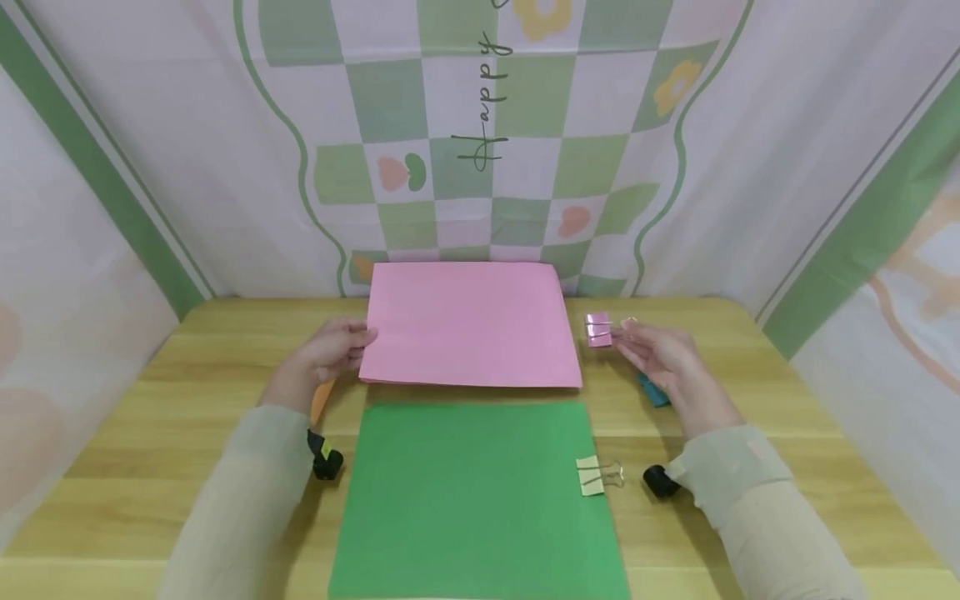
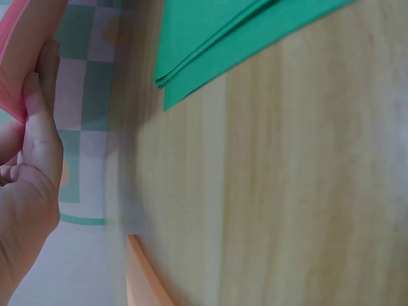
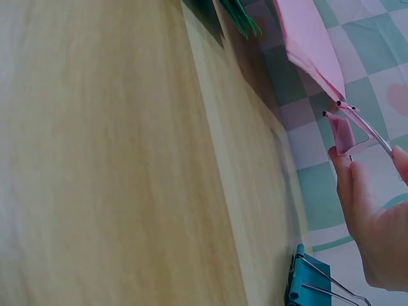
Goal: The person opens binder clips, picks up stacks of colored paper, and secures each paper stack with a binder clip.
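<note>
Nearest us, green paper (image 1: 472, 508) lies on the wooden counter (image 1: 150, 467), with a pale yellow clip (image 1: 590, 476) clamped on its right edge, wire handles pointing outward. A little farther off, we see an orange piece (image 1: 321, 403) partly hidden by our left arm, and a teal clip (image 1: 654, 390) on the counter below our right hand (image 1: 663, 354). Beyond the green paper, our left hand (image 1: 336, 348) holds the left edge of layered pink paper (image 1: 472, 325), raised above the counter. Our right hand's grip pinches a pink clip (image 1: 598, 330) by its wire handles; the clip's mouth is spread, just beside the paper's right edge. Behind everything hangs a green-and-white checked cloth (image 1: 532, 96) with flowers, hearts and the word "Happy" running sideways.
</note>
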Action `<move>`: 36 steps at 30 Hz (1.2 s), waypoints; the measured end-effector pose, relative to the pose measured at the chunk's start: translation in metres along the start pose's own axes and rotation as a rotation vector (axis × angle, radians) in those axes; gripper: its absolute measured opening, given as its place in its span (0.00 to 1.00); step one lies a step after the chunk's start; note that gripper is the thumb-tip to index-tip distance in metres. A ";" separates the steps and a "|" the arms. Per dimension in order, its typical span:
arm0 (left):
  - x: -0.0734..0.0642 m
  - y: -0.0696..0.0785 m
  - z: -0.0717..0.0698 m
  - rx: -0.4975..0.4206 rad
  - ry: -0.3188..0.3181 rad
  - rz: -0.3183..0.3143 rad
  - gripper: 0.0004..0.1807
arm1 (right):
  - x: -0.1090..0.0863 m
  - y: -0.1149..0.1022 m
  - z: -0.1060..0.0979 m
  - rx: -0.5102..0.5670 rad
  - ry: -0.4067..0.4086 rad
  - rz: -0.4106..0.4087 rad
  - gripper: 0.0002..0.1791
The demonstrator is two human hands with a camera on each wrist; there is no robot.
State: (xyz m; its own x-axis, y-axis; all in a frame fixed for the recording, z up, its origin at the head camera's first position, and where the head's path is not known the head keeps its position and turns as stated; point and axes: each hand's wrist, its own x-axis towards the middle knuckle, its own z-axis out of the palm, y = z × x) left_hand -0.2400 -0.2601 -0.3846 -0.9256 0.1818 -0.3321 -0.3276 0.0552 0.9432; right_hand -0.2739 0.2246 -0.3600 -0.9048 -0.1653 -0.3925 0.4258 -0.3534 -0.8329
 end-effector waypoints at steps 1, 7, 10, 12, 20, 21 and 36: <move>0.000 -0.001 0.000 -0.003 -0.002 0.007 0.27 | 0.000 0.001 0.000 0.004 -0.004 -0.002 0.03; 0.001 -0.006 -0.001 -0.020 -0.011 0.033 0.27 | 0.001 0.004 -0.001 0.015 -0.018 -0.008 0.03; 0.001 -0.007 -0.001 -0.020 -0.004 0.030 0.26 | 0.002 0.004 -0.001 0.026 -0.028 0.009 0.05; 0.002 -0.008 -0.001 -0.022 -0.003 0.034 0.26 | 0.002 0.004 -0.001 0.038 -0.036 0.019 0.07; 0.004 -0.009 0.001 -0.021 -0.006 0.057 0.26 | 0.006 0.003 0.003 0.104 -0.081 0.037 0.07; 0.004 -0.009 0.001 -0.020 -0.005 0.058 0.26 | 0.006 0.003 0.003 0.110 -0.087 0.041 0.08; 0.004 -0.010 0.007 -0.025 -0.015 0.071 0.26 | 0.004 0.000 0.006 0.135 -0.128 0.067 0.09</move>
State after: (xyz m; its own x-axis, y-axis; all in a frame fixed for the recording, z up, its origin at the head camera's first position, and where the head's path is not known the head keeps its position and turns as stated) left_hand -0.2393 -0.2533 -0.3951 -0.9436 0.1991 -0.2645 -0.2665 0.0173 0.9637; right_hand -0.2778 0.2186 -0.3589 -0.8710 -0.3055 -0.3847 0.4886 -0.4565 -0.7436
